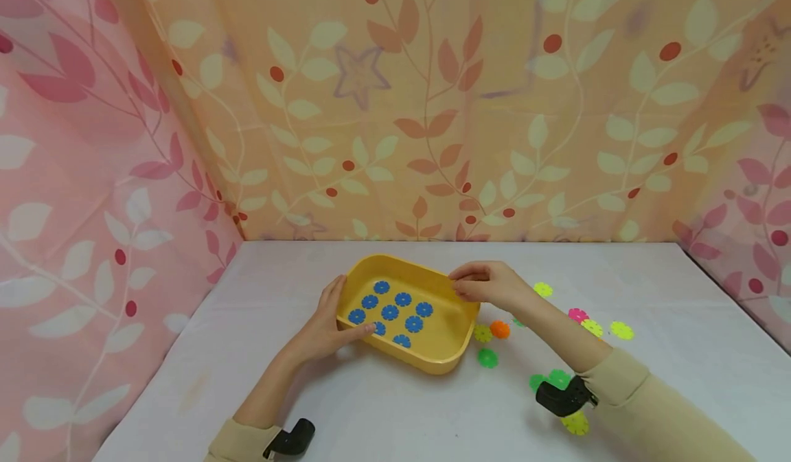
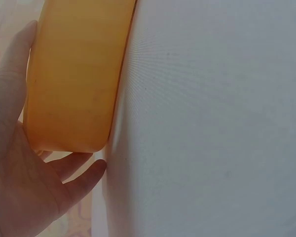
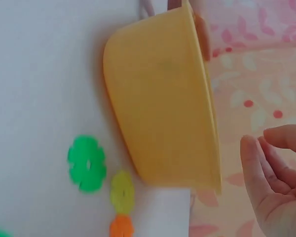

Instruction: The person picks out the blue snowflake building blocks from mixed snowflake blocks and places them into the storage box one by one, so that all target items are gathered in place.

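A yellow plastic bin (image 1: pixel 440 366) sits at an angle on the white table, with several blue notched plastic discs (image 1: pixel 390 313) spread over its floor. My left hand (image 1: pixel 323 326) grips the bin's left end, its thumb along the front rim. In the left wrist view, that hand's fingers (image 2: pixel 75 165) curl round the end wall, close to the tabletop. My right hand (image 1: pixel 494 287) hovers by the bin's right back corner, overlapping the rim in the head view. The right wrist view has this hand (image 3: pixel 281 185) apart from the bin wall (image 3: pixel 158 108), fingers loosely bent, holding nothing.
Right of the bin lie loose discs: an orange disc (image 1: pixel 500 329), a green disc (image 1: pixel 487 358), a pink disc (image 1: pixel 578 316) and several yellow ones (image 1: pixel 621 330). More discs (image 1: pixel 576 423) lie beneath the right forearm. Patterned cloth (image 1: pixel 395 139) walls in the table's back and sides.
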Demonstrator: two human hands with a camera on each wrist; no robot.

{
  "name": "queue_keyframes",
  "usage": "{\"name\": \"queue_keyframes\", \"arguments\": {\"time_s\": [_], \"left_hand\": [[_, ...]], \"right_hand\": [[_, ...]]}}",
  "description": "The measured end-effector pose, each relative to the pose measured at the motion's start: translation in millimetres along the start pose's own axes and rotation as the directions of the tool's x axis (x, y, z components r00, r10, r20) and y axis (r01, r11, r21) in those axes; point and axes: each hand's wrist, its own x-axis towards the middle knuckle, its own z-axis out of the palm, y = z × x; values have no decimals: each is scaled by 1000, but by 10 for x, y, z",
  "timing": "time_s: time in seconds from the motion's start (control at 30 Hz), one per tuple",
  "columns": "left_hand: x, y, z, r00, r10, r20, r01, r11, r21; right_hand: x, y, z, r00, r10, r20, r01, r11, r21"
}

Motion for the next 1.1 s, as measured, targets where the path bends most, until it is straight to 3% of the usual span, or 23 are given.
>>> {"name": "queue_keyframes", "arguments": {"time_s": [0.23,0.5,0.67,0.83,0.93,1.1], "left_hand": [[3,-17,1,1000,0,-4,0,1000,5],[7,-11,1,1000,-5,-2,5,1000,7],[-2,-9,-4,1000,0,-3,0,1000,2],[-13,-3,-9,1000,-8,-4,8,1000,-4],[-10,-6,-4,1000,-14,-1,14,1000,-6],[3,-6,3,1000,-12,0,12,1000,7]], "right_hand": [[-377,179,-466,999,-6,-53,7,1000,16],[-682,582,-850,990,77,-119,-93,985,-142],[-802,869,-1041,983,111,-145,-152,938,-312],[-838,1037,-1132,979,84,-183,-162,871,-465],[-833,1082,-1145,979,80,-189,-167,845,-508],[-815,1121,-1147,980,73,-187,-164,828,-536]]}}
